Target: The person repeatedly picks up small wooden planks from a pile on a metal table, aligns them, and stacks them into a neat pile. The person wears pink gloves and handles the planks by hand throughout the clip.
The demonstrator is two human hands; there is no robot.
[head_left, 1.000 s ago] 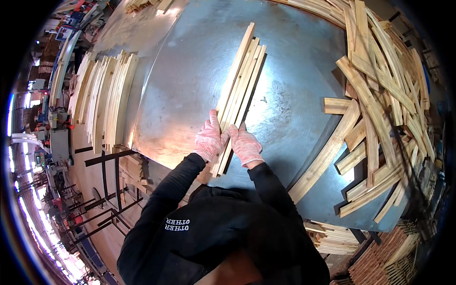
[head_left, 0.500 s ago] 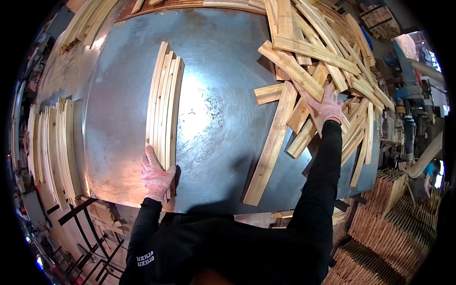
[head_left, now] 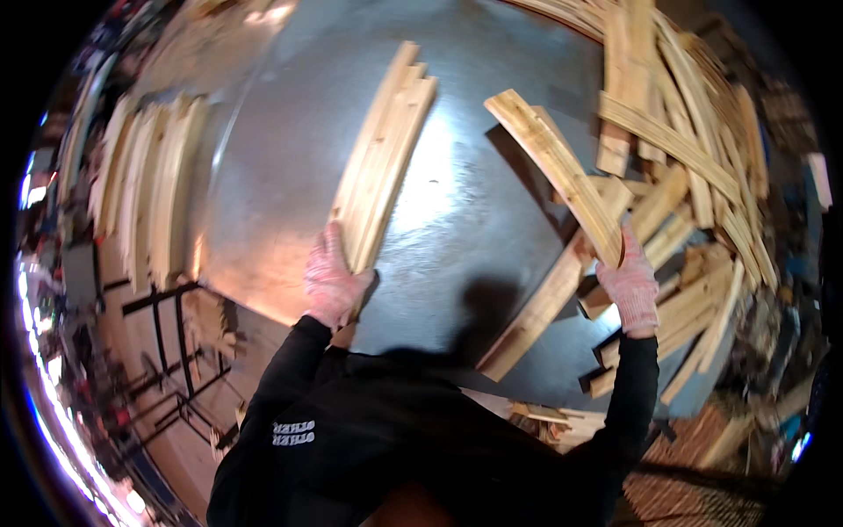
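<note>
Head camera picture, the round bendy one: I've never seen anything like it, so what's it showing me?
It's the view from a wide fisheye camera worn on a person's head, looking down; the lens bends straight edges. The person works by hand, in pinkish gloves. The left hand grips the near end of a bundle of wooden strips. The right hand holds at least one board by its near end. On the metal-looking table, a loose wood pile lies to the right.

Gleaming under the light, it's a broad grey metal tabletop (head_left: 299, 158), and across its middle lies a bundle of long, pale wooden strips (head_left: 382, 158)! Over right, a jumbled heap of yellowish-brown wooden slats (head_left: 667, 144) sprawls on the metal.
</note>
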